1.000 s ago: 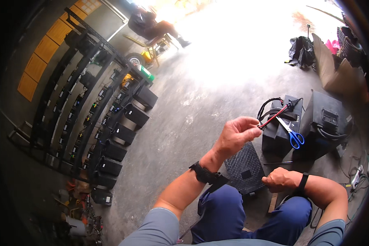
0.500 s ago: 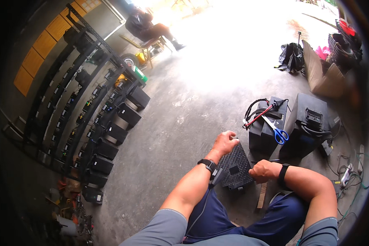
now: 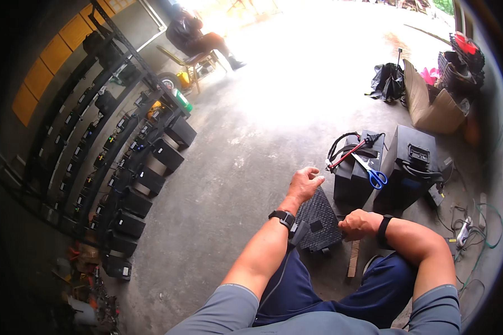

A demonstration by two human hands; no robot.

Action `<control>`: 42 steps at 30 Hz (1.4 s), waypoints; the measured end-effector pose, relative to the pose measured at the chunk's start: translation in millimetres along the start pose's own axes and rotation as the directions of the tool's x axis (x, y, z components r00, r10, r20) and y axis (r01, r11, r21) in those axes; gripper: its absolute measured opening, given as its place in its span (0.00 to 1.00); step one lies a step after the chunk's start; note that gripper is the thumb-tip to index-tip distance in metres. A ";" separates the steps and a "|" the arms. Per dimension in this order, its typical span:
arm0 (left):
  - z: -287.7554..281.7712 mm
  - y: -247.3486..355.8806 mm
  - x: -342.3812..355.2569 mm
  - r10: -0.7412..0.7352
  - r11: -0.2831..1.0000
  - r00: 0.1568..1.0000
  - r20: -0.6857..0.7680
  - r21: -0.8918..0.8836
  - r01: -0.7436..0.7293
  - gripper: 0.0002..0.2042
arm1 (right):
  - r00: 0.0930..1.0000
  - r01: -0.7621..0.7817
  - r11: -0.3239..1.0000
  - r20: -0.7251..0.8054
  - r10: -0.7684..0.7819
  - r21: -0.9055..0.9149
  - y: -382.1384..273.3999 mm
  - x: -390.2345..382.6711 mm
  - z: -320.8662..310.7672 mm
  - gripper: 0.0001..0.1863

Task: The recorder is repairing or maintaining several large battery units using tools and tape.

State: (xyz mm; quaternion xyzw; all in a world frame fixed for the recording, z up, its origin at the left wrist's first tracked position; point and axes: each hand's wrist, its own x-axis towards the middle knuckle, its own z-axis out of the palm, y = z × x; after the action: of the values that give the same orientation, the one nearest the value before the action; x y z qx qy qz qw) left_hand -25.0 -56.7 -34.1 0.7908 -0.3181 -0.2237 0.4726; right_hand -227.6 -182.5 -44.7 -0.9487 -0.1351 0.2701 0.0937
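"Where is the black textured panel (image 3: pixel 325 211) from the fingers?"

"Between the hands: on the body side of the left hand (image 3: pixel 305 185) and just left of the right hand (image 3: pixel 359 225). Its long axis runs mostly away from the body, far end by the left fingers."

"Which hand is nearer?"

"Both are close. The right is just beside its right edge; I can't tell if they touch."

"And the fingers?"

"The left thumb and forefinger stand slightly apart, with nothing clearly between them. The right ones are curled in; what they pinch, if anything, I can't tell."

"The scissors (image 3: pixel 379 178)?"

"Right of the left fingers, on a black box (image 3: pixel 350 188)."
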 end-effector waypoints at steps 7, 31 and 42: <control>4.4 -0.8 9.7 0.154 0.988 0.988 -0.001 0.012 -0.154 0.20 | 0.989 0.026 0.917 -0.143 0.034 0.397 35.4 10.7 49.3 0.22; 5.4 2.1 9.6 0.130 0.991 0.989 0.074 0.027 -0.132 0.22 | 0.987 0.018 0.999 -0.161 -0.011 0.040 0.2 -7.3 -2.7 0.18; 3.1 11.2 1.5 0.105 0.994 0.991 0.088 0.032 -0.108 0.21 | 0.976 0.075 0.997 -0.207 -0.069 0.025 0.3 -4.2 0.1 0.15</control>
State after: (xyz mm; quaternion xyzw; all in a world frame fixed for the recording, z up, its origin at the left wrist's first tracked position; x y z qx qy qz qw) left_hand -29.3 -63.6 -25.6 0.7708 -0.3841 -0.2263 0.4550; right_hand -231.0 -184.1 -42.8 -0.9644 -0.1546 0.1688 0.1322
